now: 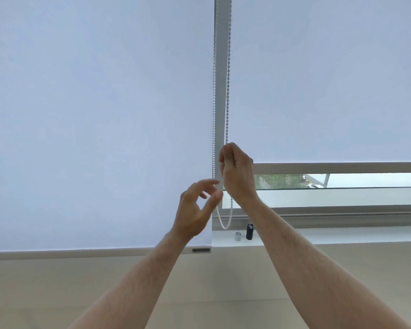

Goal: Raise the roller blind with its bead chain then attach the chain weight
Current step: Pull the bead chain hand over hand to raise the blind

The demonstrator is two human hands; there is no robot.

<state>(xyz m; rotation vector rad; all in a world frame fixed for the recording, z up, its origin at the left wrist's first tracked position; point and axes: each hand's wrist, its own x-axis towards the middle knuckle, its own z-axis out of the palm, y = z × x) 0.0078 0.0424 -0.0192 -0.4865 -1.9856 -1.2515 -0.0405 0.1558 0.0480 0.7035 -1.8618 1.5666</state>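
Note:
A white bead chain (228, 91) hangs as a loop along the grey window post between two pale roller blinds. My right hand (237, 172) is closed around the chain's right strand at mid height. My left hand (197, 207) hovers lower and to the left with fingers spread, its fingertips close to the left strand; touching or not, I cannot tell. The right blind (330, 79) has its bottom bar raised above the sill, showing a strip of glass. The left blind (93, 115) hangs lower. A black cylinder (249, 231) and a small silver cylinder (238, 236) stand on the sill under the loop.
The white sill (342, 233) runs to the right below the window frame. A beige wall (199, 281) lies under the sill. Through the glass strip (342, 180) I see trees and a road outside.

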